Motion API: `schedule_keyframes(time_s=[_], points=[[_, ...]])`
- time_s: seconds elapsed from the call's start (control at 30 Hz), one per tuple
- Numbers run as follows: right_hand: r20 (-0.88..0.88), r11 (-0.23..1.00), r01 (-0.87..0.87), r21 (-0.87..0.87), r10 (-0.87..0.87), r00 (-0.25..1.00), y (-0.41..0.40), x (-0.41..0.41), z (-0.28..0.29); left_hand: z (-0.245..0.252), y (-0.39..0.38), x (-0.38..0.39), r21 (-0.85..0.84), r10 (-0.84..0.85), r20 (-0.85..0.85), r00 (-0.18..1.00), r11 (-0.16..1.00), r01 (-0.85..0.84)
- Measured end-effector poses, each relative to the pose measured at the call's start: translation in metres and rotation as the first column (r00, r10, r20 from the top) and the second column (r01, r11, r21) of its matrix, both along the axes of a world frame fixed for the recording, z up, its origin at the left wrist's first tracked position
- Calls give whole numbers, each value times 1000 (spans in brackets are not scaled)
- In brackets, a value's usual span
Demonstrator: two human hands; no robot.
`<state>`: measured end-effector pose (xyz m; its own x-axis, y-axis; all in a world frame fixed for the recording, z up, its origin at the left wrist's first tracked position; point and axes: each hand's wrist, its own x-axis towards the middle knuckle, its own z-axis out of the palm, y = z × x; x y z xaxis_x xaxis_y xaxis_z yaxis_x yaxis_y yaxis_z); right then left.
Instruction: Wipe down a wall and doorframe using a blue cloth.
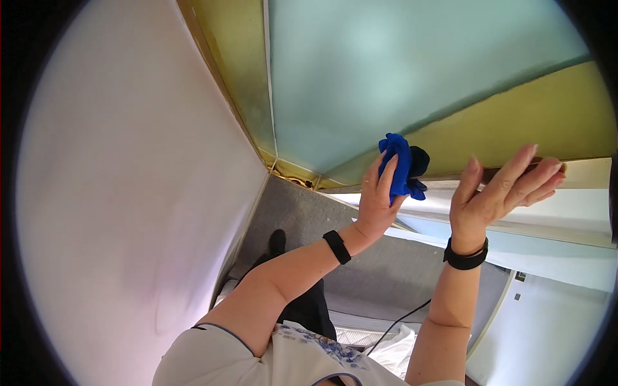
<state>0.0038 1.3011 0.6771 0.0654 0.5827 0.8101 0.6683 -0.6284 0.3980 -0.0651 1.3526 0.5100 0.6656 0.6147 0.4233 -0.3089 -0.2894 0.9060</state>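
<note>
My left hand (376, 200) grips a bunched blue cloth (399, 164) at the lower edge of a pale green, frosted-looking panel (357, 87). A dark, rounded thing (419, 160) shows just right of the cloth; I cannot tell what it is. Along the panel's lower right side runs an olive-yellow band (521, 113). My right hand (492, 198) is raised in front of that band's lower edge, fingers spread and holding nothing. Part of a brown thing (491, 174) shows behind its fingers. Whether that hand touches anything is not plain. Each wrist wears a black strap.
A large white wall panel (125, 183) rises at the left. Below is a grey floor (309, 212), with my dark shoe (277, 241) near the wall. A black cable (398, 321) runs past white fabric (398, 350). Another white panel (540, 318) stands at lower right.
</note>
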Motion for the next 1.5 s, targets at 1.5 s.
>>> schedule_keyframes(time_s=[1.5], points=[[-71, 918, -70, 390, 105, 992, -56, 60, -38, 120, -15, 87, -94, -325, 448, 833, 909, 406]])
